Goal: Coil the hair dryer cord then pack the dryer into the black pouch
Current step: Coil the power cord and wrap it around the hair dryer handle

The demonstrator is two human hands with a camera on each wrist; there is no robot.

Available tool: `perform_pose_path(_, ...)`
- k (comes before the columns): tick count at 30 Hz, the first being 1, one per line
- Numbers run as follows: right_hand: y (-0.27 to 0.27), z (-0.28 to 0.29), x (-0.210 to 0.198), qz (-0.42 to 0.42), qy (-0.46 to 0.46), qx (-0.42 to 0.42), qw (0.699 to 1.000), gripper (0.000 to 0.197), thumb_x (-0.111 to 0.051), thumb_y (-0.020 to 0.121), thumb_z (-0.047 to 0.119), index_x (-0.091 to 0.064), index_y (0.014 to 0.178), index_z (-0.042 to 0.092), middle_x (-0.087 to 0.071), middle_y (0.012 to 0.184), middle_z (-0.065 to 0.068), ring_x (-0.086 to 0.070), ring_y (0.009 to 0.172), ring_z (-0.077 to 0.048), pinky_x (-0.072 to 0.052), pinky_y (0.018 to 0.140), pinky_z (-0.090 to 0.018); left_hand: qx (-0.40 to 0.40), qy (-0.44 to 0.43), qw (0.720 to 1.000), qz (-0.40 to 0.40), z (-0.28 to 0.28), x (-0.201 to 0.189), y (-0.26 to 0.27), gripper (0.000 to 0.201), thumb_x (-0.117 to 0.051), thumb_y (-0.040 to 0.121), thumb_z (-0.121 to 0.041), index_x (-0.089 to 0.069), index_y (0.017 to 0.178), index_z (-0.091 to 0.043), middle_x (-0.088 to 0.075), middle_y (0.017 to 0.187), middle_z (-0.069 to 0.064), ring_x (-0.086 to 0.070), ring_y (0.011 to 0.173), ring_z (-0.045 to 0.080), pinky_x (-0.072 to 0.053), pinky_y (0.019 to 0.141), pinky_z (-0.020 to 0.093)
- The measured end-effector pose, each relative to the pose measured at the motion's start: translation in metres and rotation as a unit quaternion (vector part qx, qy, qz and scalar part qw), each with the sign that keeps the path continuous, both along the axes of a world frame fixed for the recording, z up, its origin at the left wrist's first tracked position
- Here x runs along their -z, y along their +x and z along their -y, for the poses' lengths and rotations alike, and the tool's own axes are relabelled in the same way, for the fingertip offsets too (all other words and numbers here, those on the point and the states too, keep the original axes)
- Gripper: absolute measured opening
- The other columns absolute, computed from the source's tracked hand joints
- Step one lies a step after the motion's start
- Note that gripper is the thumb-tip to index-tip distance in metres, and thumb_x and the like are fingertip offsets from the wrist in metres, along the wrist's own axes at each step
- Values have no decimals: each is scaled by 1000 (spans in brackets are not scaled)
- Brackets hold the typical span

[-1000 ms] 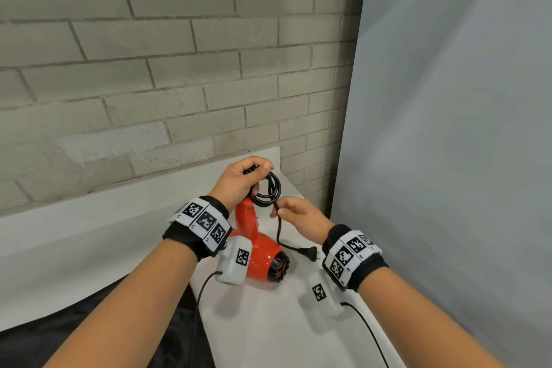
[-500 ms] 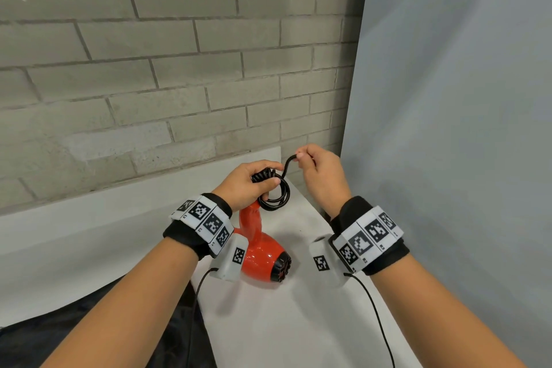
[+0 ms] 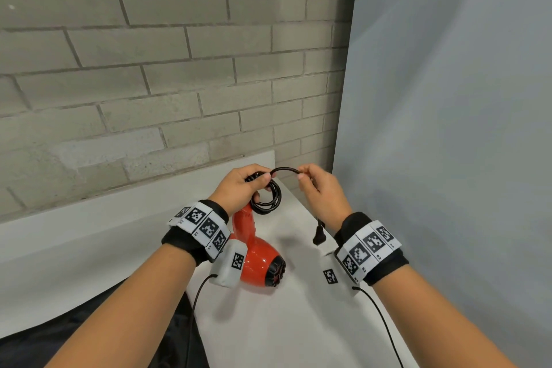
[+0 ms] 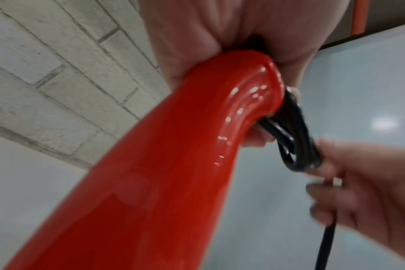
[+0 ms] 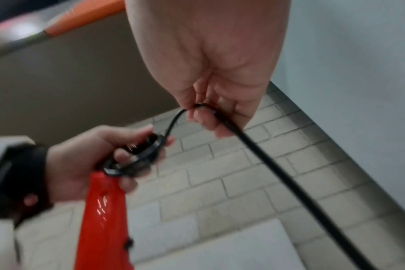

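A red hair dryer (image 3: 257, 260) stands nose-down on the white table (image 3: 283, 323), its handle (image 4: 173, 146) pointing up. My left hand (image 3: 239, 188) grips the handle's top together with the black cord coil (image 3: 266, 199), whose loops (image 4: 296, 144) hang beside the handle. My right hand (image 3: 316, 188) pinches the loose cord (image 3: 283, 170) just right of the coil. The cord's tail (image 5: 289, 182) drops past my palm to the plug (image 3: 319, 233), which hangs above the table. In the right wrist view, the coil (image 5: 136, 157) sits in my left fist above the handle (image 5: 104, 219).
Black fabric (image 3: 89, 337) lies at the lower left, off the table's near edge. A grey brick wall (image 3: 149, 84) stands behind, and a pale panel (image 3: 448, 128) closes off the right side. Thin sensor cables (image 3: 379, 317) trail from both wrist units.
My right hand rose from low beside the dryer up to coil height, carrying the cord over the top. The plug lifted off the table and now dangles. My left hand kept its grip.
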State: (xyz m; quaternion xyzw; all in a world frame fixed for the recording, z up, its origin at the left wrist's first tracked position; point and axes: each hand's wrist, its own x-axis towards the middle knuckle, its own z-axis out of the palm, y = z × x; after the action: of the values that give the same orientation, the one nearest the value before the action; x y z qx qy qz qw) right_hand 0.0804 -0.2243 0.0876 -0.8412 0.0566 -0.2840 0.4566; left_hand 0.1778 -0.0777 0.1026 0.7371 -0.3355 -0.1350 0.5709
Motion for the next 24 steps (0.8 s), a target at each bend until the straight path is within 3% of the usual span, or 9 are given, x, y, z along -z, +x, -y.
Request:
perform_pose_path(6,-1,29,76,-272,-14,27,962,16,-46,93,16,-57,83,14,-49,84,-1,-52,73,-17,-48,64,-17,-68,-56,995,-40,-2,1,6,19,-48,92,-15,-63,82,-22,-61,74,-1,-49,37,2,-37,39,12)
perform_pose_path(8,-2,33,91,-320,-57,54,944,17,-47,93,21,-57,81,15,-45,99,-9,-55,89,-27,-49,81,-31,-75,-58,995,-36,-3,3,8,20,-48,92,-14,-62,80,-23,-61,74,-2,-50,39,1,-39,43,12)
perform_pose_path(9,-2,32,93,-334,-73,59,938,16,-46,93,21,-56,81,15,-43,102,-11,-54,93,-29,-48,84,-31,-79,-55,995,-27,-2,4,9,21,-49,92,-15,-62,79,-24,-61,73,-4,-50,41,1,-40,48,13)
perform_pose_path(11,-3,28,87,-331,-51,52,941,14,-47,93,15,-55,83,12,-42,104,-11,-54,83,-23,-48,76,-24,-97,-58,994,-16,-1,5,10,19,-50,91,-15,-63,80,-22,-61,66,-11,-49,46,-1,-39,55,10)
perform_pose_path(12,-3,25,82,-315,-21,39,948,13,-48,92,11,-58,84,10,-47,101,-11,-54,76,-18,-48,74,-23,-106,-67,992,-18,0,6,11,16,-50,91,-14,-64,83,-18,-60,64,-12,-49,47,-2,-37,54,8)
perform_pose_path(14,-2,16,66,-237,43,33,970,13,-51,89,4,-64,88,7,-56,86,-2,-55,71,-9,-51,85,-31,-117,-84,989,-25,1,6,13,13,-49,91,-12,-62,91,-12,-58,69,-10,-51,47,-7,-36,55,8)
perform_pose_path(17,-1,-4,38,-38,104,63,992,28,-57,85,0,-60,79,27,-61,87,-1,-61,85,-18,-51,92,-38,-125,-78,989,-9,-1,7,17,16,-49,91,-15,-64,97,-10,-56,72,-10,-51,50,-12,-36,59,8)
perform_pose_path(20,-1,-26,12,107,181,30,977,34,-60,82,-2,-53,80,30,-61,86,4,-62,86,-14,-55,82,-29,-122,-72,990,7,-3,9,19,17,-48,91,-14,-63,98,-9,-56,74,-11,-51,53,-15,-36,57,0)
perform_pose_path(24,5,-46,-1,135,167,-2,977,33,-67,77,-1,-52,75,29,-58,74,10,-58,67,3,-52,66,-13,-102,-65,993,5,-5,8,18,16,-48,91,-16,-64,94,-13,-58,78,-10,-53,64,-9,-38,67,4)
